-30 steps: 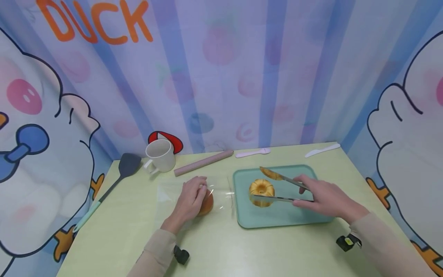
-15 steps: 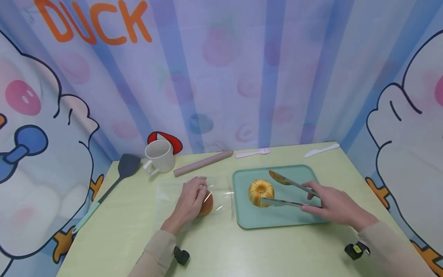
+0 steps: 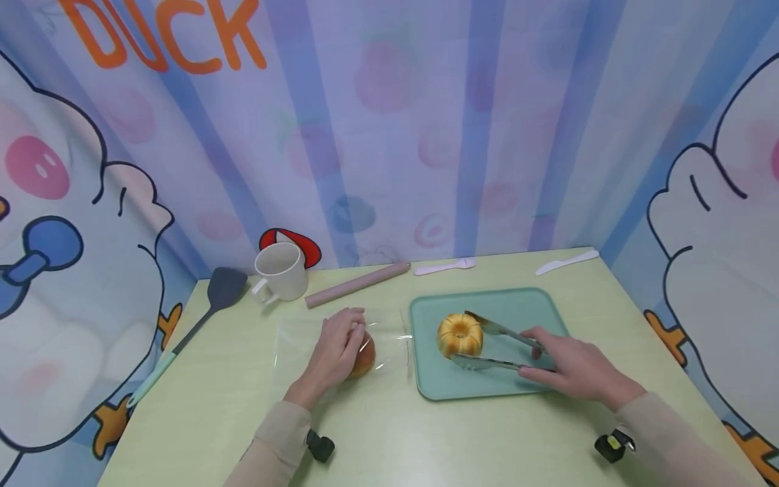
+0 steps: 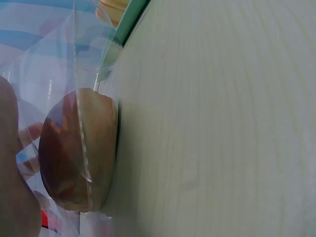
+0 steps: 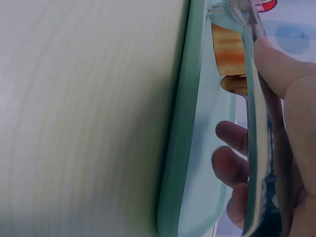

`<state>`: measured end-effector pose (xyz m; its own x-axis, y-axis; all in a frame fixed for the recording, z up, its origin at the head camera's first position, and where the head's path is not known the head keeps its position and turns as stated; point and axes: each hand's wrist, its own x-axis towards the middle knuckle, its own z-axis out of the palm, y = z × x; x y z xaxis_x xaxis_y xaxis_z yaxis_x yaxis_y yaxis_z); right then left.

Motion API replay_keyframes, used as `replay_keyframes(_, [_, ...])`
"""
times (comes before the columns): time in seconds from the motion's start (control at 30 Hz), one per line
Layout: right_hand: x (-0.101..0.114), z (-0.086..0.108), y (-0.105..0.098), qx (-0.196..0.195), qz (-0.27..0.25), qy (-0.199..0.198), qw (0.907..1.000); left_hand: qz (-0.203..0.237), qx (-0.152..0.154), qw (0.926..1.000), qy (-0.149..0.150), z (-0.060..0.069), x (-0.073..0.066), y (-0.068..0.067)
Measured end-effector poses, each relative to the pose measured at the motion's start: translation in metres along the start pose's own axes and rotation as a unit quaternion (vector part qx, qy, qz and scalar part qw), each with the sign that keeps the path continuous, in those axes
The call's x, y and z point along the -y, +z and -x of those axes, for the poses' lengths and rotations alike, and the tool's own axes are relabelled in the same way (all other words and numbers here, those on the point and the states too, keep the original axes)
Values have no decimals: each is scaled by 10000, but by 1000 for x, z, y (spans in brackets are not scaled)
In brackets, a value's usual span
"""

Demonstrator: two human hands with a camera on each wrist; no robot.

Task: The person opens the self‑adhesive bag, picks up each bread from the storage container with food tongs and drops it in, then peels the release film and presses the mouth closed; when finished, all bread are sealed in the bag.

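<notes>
My left hand (image 3: 336, 345) lies over a brown bun (image 3: 364, 356) in a clear plastic bag (image 3: 389, 331), fingers curled across its top. In the left wrist view the bun (image 4: 79, 153) shows through the film, fingertips behind it. My right hand (image 3: 575, 365) grips metal tongs (image 3: 502, 331), thumb on the near arm and fingers on the far one. The tongs' tips stand spread, one at the front and one at the back right of a golden fluted ring cake (image 3: 460, 333). That cake sits on a green tray (image 3: 438, 387). Whether both tips touch it, I cannot tell.
Along the table's back edge lie a spatula (image 3: 209, 311), a white mug (image 3: 282, 272), a mauve rolling pin (image 3: 358, 285), a pink plastic fork (image 3: 445, 267) and a white plastic knife (image 3: 567, 262). A printed curtain stands behind the table (image 3: 426, 446).
The tongs first drew back to the right from over the cake, then came forward again with their tips lower and nearer together beside it. My left hand, bun and cake have stayed put.
</notes>
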<state>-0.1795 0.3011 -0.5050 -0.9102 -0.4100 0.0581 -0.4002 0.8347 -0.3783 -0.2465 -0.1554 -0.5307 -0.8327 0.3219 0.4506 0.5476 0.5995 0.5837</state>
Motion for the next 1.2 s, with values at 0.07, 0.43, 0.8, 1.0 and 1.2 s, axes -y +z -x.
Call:
replay_keyframes(0.07, [1, -1, 1, -97, 71, -49, 9999, 12, 27, 10000, -20, -1, -1, -1])
replay_keyframes(0.43, [0, -1, 0, -356, 336, -242, 9985, -18, -32, 10000, -13, -1, -2, -3])
replay_keyframes(0.8, [12, -6, -2, -828, 253, -309, 9958, 3, -21, 10000, 9, 4, -3, -4])
replay_keyframes(1.0, [27, -15, -6, -910, 161, -377, 9950, -38, -70, 10000, 31, 3, -5, -3])
replay_keyframes(1.2, [37, -26, -6, -867, 87, -741, 9934, -23, -19, 10000, -60, 0, -6, -4])
